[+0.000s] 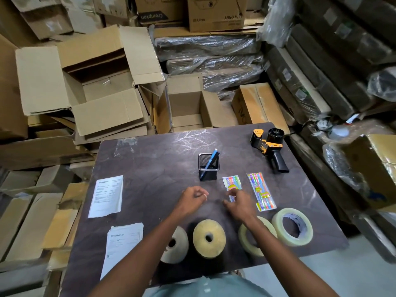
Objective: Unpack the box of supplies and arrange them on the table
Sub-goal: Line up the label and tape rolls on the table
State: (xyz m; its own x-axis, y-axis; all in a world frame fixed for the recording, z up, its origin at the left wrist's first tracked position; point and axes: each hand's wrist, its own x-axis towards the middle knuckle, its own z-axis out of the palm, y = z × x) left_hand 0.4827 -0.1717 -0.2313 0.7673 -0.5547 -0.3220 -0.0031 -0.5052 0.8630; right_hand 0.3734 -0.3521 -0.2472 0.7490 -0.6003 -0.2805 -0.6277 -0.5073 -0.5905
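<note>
On the dark table [150, 163] a black mesh pen holder [209, 169] stands with one blue pen [211, 159] leaning in it. Just right of it lies a small colourful packet [231, 183], and a longer packet of coloured pens [261, 191] lies further right. My right hand [239, 201] covers the small packet's near end, finger and thumb pinching it. My left hand [192, 197] hovers in front of the holder with its fingers curled; nothing clear shows in it. Several tape rolls sit along the near edge, among them a yellowish roll [209, 237] and a clear roll [292, 227].
A black and orange tape dispenser [269, 146] lies at the far right of the table. Two printed sheets [106, 198] [123, 245] lie on the left. Beyond the far edge stand a small open carton [186, 103] and a large open carton [96, 82], amid stacked boxes.
</note>
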